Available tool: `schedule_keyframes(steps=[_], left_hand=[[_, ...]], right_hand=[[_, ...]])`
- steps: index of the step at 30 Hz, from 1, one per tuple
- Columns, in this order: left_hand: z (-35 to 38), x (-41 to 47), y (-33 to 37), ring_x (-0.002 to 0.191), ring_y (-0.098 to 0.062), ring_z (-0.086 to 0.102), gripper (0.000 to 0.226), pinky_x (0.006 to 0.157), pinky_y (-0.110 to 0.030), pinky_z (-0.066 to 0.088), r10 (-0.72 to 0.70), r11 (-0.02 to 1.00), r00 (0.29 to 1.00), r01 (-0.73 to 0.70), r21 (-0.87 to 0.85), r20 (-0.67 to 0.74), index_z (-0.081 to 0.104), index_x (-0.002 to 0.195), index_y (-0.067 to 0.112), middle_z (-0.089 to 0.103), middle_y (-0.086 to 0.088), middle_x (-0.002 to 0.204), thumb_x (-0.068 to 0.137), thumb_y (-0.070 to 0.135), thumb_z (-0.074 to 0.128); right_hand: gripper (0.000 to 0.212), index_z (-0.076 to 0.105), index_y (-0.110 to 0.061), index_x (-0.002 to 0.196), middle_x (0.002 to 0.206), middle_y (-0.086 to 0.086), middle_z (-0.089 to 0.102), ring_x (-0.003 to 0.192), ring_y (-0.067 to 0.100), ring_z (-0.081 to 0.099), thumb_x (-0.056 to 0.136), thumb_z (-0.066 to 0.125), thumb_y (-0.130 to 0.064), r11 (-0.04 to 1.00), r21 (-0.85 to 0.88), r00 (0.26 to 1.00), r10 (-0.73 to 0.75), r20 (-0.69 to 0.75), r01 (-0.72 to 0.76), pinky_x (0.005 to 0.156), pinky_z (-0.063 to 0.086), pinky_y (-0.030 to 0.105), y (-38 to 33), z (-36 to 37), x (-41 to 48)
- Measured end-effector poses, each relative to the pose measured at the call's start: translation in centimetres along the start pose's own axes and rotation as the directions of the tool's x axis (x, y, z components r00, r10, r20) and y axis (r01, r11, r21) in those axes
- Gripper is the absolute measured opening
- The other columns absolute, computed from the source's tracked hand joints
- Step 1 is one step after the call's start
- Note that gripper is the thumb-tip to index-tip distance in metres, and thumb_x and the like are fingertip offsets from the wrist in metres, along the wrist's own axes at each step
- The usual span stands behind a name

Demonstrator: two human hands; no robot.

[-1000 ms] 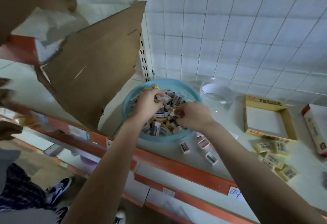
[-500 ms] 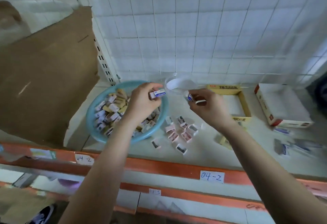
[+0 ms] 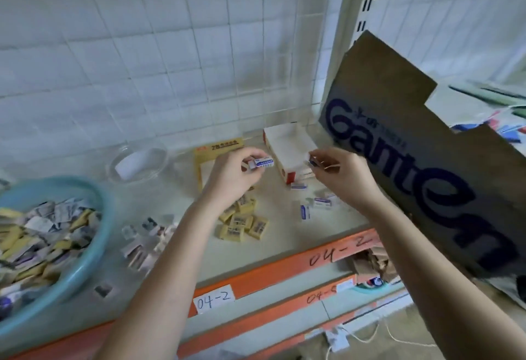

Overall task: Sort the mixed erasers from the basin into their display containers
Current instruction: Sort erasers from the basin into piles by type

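A white-and-blue eraser (image 3: 262, 163) is pinched in the curled fingertips of the left hand (image 3: 230, 180), just left of the red-and-white box (image 3: 287, 143). The right hand (image 3: 344, 177) pinches a second eraser (image 3: 311, 161) at the box's front right corner. The basin (image 3: 42, 193) of mixed erasers lies well left of the box.

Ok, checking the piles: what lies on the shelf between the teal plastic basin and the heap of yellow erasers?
A loose cluster of small white-wrapped erasers, partly behind the left forearm; head view.

Pale shelf (image 3: 284, 248), teal basin (image 3: 98, 231) at left, clear bowl (image 3: 138, 164), yellow tray (image 3: 219, 149), white box (image 3: 287, 143), loose erasers (image 3: 242, 221) in clusters
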State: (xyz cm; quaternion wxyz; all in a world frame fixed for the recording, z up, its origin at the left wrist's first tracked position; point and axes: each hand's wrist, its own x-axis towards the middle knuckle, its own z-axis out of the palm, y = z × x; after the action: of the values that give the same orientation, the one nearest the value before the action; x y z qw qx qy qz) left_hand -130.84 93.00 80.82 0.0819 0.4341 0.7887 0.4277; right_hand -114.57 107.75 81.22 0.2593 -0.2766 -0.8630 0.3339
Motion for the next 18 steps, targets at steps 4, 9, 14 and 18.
schedule_keyframes(steps=[4, 9, 14, 18], left_hand=[[4.7, 1.6, 2.4, 0.074, 0.003, 0.055, 0.025, 0.065, -0.001, 0.037, 0.056, 0.998, 0.993, -0.057, 0.004, 0.104, 0.07, 0.105, 0.02, 0.063, 0.018, 0.087, 0.081, 0.012, 0.071], [8.4, 2.2, 2.9, 0.089, -0.008, 0.06, 0.028, 0.068, 0.0, 0.036, 0.077, 0.995, 0.971, -0.09, 0.049, 0.226, 0.069, 0.109, 0.018, 0.067, 0.005, 0.102, 0.081, 0.012, 0.071], [9.9, 2.0, 2.3, 0.094, -0.005, 0.059, 0.03, 0.072, 0.002, 0.036, 0.058, 0.995, 0.953, -0.078, 0.056, 0.297, 0.067, 0.111, 0.02, 0.064, 0.003, 0.11, 0.083, 0.013, 0.07], [9.2, 2.0, 2.3, 0.092, -0.001, 0.06, 0.028, 0.074, 0.001, 0.04, 0.059, 0.996, 0.962, -0.073, 0.042, 0.268, 0.067, 0.111, 0.022, 0.066, 0.009, 0.107, 0.083, 0.015, 0.07]], right_hand=[[0.029, 0.068, -0.019, 0.114, 0.1, -0.008, 0.068, 0.087, 0.001, 0.061, 0.085, 0.068, -0.019, 0.997, -0.064, 0.999, 0.044, -0.029, -0.046, 0.076, 0.043, 0.001, 3.3, -3.2, -0.8], [0.033, 0.065, -0.016, 0.117, 0.1, -0.008, 0.066, 0.083, -0.001, 0.058, 0.084, 0.068, -0.016, 0.991, -0.096, 0.995, 0.097, -0.016, -0.098, 0.076, 0.046, 0.005, 5.6, -3.8, -1.6], [0.034, 0.062, -0.015, 0.12, 0.098, -0.001, 0.065, 0.086, 0.008, 0.063, 0.086, 0.065, -0.009, 0.991, -0.017, 0.99, 0.132, 0.049, -0.131, 0.074, 0.045, 0.003, 6.7, -3.2, -2.1], [0.034, 0.063, -0.016, 0.118, 0.096, -0.004, 0.063, 0.079, -0.004, 0.056, 0.086, 0.062, -0.006, 0.99, -0.032, 0.988, 0.137, 0.065, -0.135, 0.072, 0.043, 0.001, 6.9, -3.5, -1.8]])
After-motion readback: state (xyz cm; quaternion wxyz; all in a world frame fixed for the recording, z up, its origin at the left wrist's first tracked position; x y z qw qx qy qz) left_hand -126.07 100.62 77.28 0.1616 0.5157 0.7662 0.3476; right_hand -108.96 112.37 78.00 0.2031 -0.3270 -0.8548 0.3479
